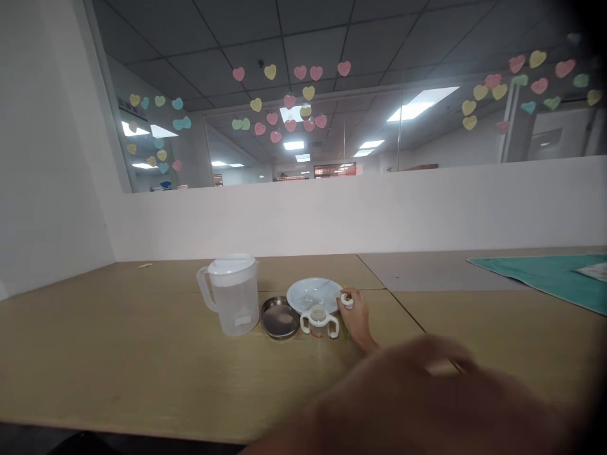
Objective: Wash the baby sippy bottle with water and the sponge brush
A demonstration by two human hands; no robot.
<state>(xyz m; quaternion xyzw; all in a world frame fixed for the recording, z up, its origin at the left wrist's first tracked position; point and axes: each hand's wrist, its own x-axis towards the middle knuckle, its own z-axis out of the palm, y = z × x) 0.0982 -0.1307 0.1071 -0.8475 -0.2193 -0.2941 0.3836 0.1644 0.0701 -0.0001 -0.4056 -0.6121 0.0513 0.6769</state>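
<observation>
A white wall (308, 218) rises behind the back edge of the broad wood-coloured tabletop (142, 366). Towards the back right corner lies a teal cloth (540, 275), spread flat with one pointed corner towards the left. A translucent pitcher (236, 303) stands upright between the front and back edges, its white lid on and its handle towards the left edge. To its right is a pale plate (296, 292) with something clear in it, too indistinct to name.

The person's left hand (436, 398) looms near the camera, across the front edge's right part; it is badly blurred, and whether it grips anything cannot be told. The right hand (358, 316) is just beside the plate's right rim, fingers curled around a small piece.

On the front-edge side of the plate, a round metal dish (279, 320) sits just right of the pitcher. Right of that stands an upright clear cup (318, 323) with a white two-handled collar, near the right hand. Smallest is the white ring-like piece (347, 300), pinched in the right hand's fingers.
</observation>
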